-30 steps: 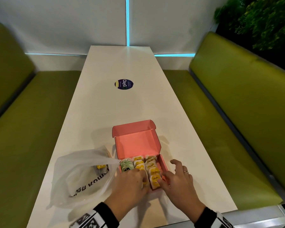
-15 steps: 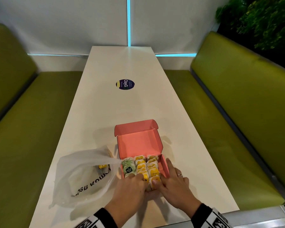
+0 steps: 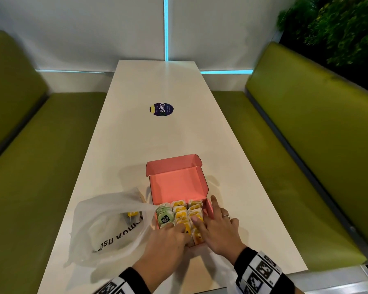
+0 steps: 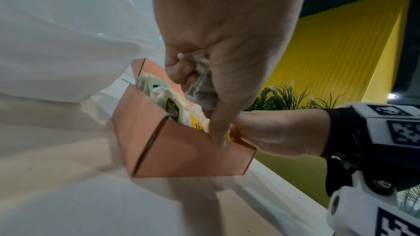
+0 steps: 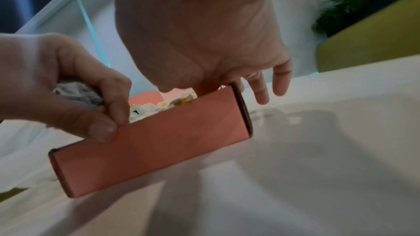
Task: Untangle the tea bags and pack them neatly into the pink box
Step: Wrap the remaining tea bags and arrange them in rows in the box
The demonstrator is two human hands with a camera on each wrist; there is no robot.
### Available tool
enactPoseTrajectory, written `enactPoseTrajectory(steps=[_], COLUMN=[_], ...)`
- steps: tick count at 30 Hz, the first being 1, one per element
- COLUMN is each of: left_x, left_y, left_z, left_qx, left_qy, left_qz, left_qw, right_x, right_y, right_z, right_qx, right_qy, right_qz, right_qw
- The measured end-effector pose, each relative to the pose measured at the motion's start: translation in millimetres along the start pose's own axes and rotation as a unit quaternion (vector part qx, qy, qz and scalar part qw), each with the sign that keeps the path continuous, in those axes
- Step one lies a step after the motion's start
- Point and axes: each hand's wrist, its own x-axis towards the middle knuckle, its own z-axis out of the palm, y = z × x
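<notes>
**Tea bags in rows, both hands at the pink box**

Tea bags (image 3: 180,215) stand in three rows inside the pink box (image 3: 179,183), which sits on the desk (image 3: 157,141) with its lid folded back on the far side. The row nearest the plastic bag (image 3: 106,225) is green; the other two are yellow. My left hand (image 3: 168,247) is at the near edge of the box, its fingers (image 4: 181,71) curled round a crumpled tea bag (image 4: 201,92) held against my palm, thumb tip on the near wall. My right hand (image 3: 217,230) lies over the corner of the box farthest from the plastic bag, fingers (image 3: 214,203) spread and nearly straight, some resting on the yellow bags, others outside the side wall. The plastic bag lies just beside the box, a yellow tag (image 3: 133,213) showing through it.
</notes>
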Motion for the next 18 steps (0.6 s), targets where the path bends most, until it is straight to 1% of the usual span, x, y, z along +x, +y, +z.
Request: enactPoseTrajectory(steps=[2, 3, 4, 5, 6, 7, 8, 10, 11, 12, 13, 14, 15, 16, 18], left_x=[-1.6, -2.7, -3.7, -5.5, -6.1, -6.0, -5.5, -3.4, -2.1, 0.2, 1.6, 3.3, 4.4, 4.8, 5.5], left_y=[0.4, -0.1, -3.7, -4.7, -6.4, -7.6, -9.0, -10.2, -10.0, -10.3, -10.5, -10.4, -9.3, -7.6, -6.0], left_z=[-5.7, -6.4, 0.6, 0.7, 2.8, 0.7, 1.3, -3.5, -4.5, -5.7, -6.8, -7.9, -10.0, -12.4, -15.9], left_qx=[-0.044, -0.068, -0.104, -0.172, -0.26, -0.347, -0.433, -0.6, -0.66, -0.706, -0.742, -0.769, -0.784, -0.791, -0.797], left_qy=[0.04, 0.038, 0.05, 0.054, 0.079, 0.116, 0.133, 0.096, 0.074, 0.061, 0.054, 0.051, 0.049, 0.049, 0.055], left_qz=[-0.001, -0.017, -0.042, -0.074, -0.102, -0.125, -0.146, -0.183, -0.198, -0.215, -0.223, -0.224, -0.219, -0.214, -0.207], left_qw=[0.998, 0.997, 0.992, 0.981, 0.957, 0.922, 0.879, 0.773, 0.721, 0.672, 0.63, 0.597, 0.579, 0.571, 0.564], right_x=[-2.3, -3.9, -6.3, -9.4, -12.8, -16.1, -19.5, -24.0, -26.0, -28.0, -29.4, -30.5, -30.9, -31.0, -30.8], right_y=[1.0, 1.8, 2.7, 3.8, 5.1, 6.7, 8.0, 8.9, 7.8, 5.4, 2.1, -1.7, -5.5, -8.6, -13.1], right_z=[-2.1, -4.1, -6.9, -10.6, -13.9, -15.9, -17.4, -18.6, -19.5, -21.0, -22.7, -25.0, -27.1, -28.4, -28.8], right_qx=[0.018, 0.031, 0.047, 0.063, 0.078, 0.089, 0.103, 0.158, 0.198, 0.236, 0.267, 0.29, 0.303, 0.31, 0.322], right_qy=[0.001, 0.01, 0.026, 0.046, 0.069, 0.096, 0.128, 0.171, 0.168, 0.149, 0.121, 0.096, 0.081, 0.08, 0.089], right_qz=[0.008, 0.008, 0.006, 0.005, -0.001, -0.016, -0.042, -0.108, -0.145, -0.181, -0.211, -0.23, -0.24, -0.246, -0.244], right_qw=[1.0, 0.999, 0.999, 0.997, 0.995, 0.991, 0.986, 0.967, 0.955, 0.943, 0.932, 0.924, 0.919, 0.915, 0.91])
